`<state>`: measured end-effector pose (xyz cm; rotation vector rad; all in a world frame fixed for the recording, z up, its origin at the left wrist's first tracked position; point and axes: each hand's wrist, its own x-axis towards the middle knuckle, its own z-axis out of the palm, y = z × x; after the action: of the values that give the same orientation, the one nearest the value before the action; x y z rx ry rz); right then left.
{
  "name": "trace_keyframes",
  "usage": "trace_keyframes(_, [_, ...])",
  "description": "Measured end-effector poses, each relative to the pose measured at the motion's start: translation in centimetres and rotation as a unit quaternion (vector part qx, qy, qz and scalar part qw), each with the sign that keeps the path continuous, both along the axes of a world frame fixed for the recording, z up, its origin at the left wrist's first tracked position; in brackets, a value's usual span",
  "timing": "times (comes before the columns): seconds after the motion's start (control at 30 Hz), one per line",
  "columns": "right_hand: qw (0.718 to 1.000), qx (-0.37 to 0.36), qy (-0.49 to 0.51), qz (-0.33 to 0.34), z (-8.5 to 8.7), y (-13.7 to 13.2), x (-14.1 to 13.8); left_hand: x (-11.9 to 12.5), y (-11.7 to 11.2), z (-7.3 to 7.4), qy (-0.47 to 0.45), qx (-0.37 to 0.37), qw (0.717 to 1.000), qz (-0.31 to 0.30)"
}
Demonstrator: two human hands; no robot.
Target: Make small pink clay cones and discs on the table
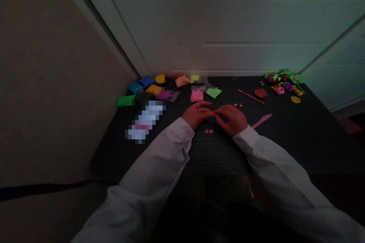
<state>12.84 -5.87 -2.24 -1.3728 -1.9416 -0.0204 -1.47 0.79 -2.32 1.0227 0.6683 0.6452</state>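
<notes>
Over the middle of the dark table [171,152], my left hand [196,114] and my right hand [231,119] meet at the fingertips. Both are closed in a pinch, and a tiny pale speck shows where they touch; what it is I cannot make out. The left index finger reaches out a little above the pinch. Just below the hands lie two small pink clay discs [209,131] side by side. Two tiny pink pieces [237,105] sit beyond my right hand. A pink plastic knife [262,120] lies to the right of the right wrist.
Bags of coloured clay, among them a pink one [196,95] and a green one [213,93], line the back left. A blurred white sheet [146,121] lies at left. Back right are a pink stick [251,97], a reddish clay lump [260,93] and coloured clay figures [288,83].
</notes>
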Motion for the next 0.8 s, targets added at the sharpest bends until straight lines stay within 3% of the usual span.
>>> trace_keyframes(0.5, [0.997,-0.012,0.072,-0.016,0.85,-0.13,-0.07,0.03,-0.01,0.05,-0.036,-0.024,0.999,0.013])
trace_keyframes(0.8, [0.997,-0.016,0.072,-0.003,0.84,-0.09,0.04,-0.19,0.56,-0.61,0.036,0.091,0.995,0.006])
